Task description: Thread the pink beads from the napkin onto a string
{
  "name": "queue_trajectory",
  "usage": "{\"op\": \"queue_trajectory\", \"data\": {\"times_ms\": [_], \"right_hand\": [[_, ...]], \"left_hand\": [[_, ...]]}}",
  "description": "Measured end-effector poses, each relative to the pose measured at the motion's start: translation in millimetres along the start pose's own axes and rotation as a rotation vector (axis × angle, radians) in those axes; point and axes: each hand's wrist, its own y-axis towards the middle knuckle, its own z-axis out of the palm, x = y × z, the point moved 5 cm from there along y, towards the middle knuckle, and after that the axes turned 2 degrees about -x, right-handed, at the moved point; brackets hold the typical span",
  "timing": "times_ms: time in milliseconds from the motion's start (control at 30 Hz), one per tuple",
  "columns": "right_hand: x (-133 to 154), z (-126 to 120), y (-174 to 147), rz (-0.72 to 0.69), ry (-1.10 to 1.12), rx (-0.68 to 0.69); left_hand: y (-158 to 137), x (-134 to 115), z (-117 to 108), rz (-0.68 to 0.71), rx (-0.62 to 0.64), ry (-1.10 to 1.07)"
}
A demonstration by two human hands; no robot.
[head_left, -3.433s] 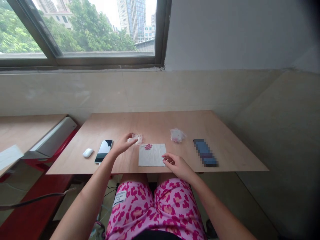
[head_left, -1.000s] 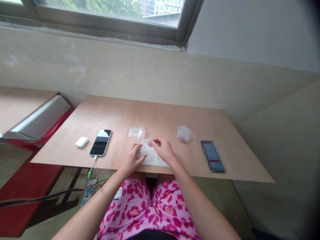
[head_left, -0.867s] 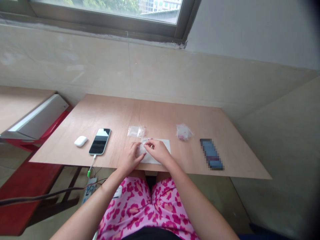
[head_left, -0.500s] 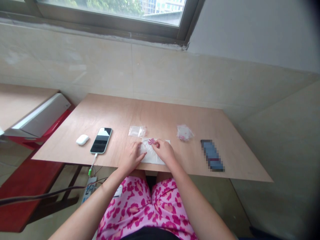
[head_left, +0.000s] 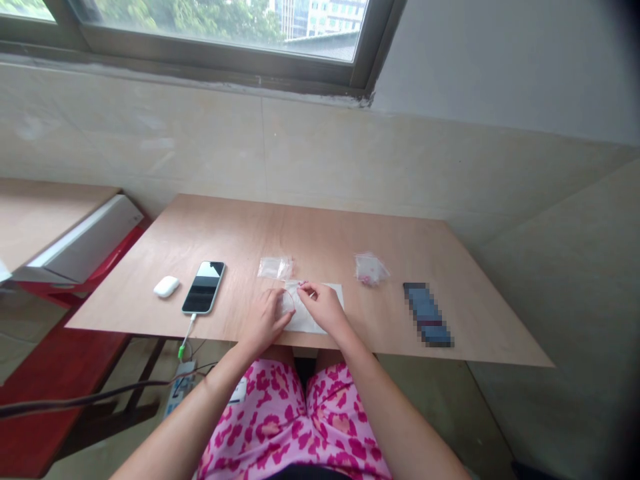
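The grip of the left hand [head_left: 263, 317] is holding a thin cord [head_left: 293, 300] bowed between parted finger and thumb; the right hand [head_left: 324, 308] is pinching beside pink beads [head_left: 301, 285] on the white sheet [head_left: 311, 323], any catch hidden. Beads are lying loose, so work seems left.

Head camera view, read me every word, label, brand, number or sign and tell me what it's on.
No text can be read.
White rectangular label on the pink patterned fabric shorts: print too small and blurred.
Dark rectangular device on the right: pixelated, unreadable.
Blue-and-white object below the light-brown wooden table: markings too blurred.
White rectangular sheet: no text visible.
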Motion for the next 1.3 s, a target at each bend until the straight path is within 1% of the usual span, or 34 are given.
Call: {"op": "queue_trajectory", "data": {"times_ms": [67,100,200,300,433,567,733,867,933,1000,1067,1133,1200,1233,1267,1300], "right_hand": [[8,1,0,-0.045,-0.002,0.033],[8,-1,2,-0.043,-0.025,0.025],[-7,-14,8,0.048,-0.136,-0.066],[-26,-21,11,0.075,-0.266,-0.088],[-34,-17,10,0.045,-0.353,-0.077],[-30,-11,11,0.050,-0.379,-0.067],[-26,-9,15,0.043,-0.400,-0.057],[-29,-12,15,0.050,-0.396,-0.064],[-29,-15,13,0.068,-0.353,-0.086],[-24,-15,8,0.077,-0.244,-0.106],[-13,-13,2,0.062,-0.095,-0.102],[3,-7,-2,-0.012,0.011,-0.028],[16,-2,-3,-0.111,0.042,0.087],[18,-1,0,-0.139,0.033,0.119],[16,-4,5,-0.139,0.008,0.118],[11,-8,12,-0.117,-0.031,0.088]], "left_hand": [[0,0,0,0.003,0.002,0.000],[0,0,0,0.000,0.003,-0.002],[-1,2,1,-0.010,0.007,-0.008],[-1,3,1,-0.009,0.002,-0.010],[-1,2,0,-0.007,-0.003,0.000],[0,1,0,-0.006,0.009,0.011],[1,1,0,-0.010,0.017,0.017],[1,-1,-2,-0.012,0.014,0.029],[2,-1,-2,-0.018,0.012,0.027],[2,-1,-1,-0.022,0.013,0.020],[1,0,0,-0.019,0.015,0.016],[1,2,1,-0.014,0.016,0.013],[0,4,2,-0.017,0.014,0.008],[0,4,2,-0.022,0.014,0.007],[0,4,2,-0.027,0.016,0.007],[0,4,2,-0.031,0.017,0.008]]}}
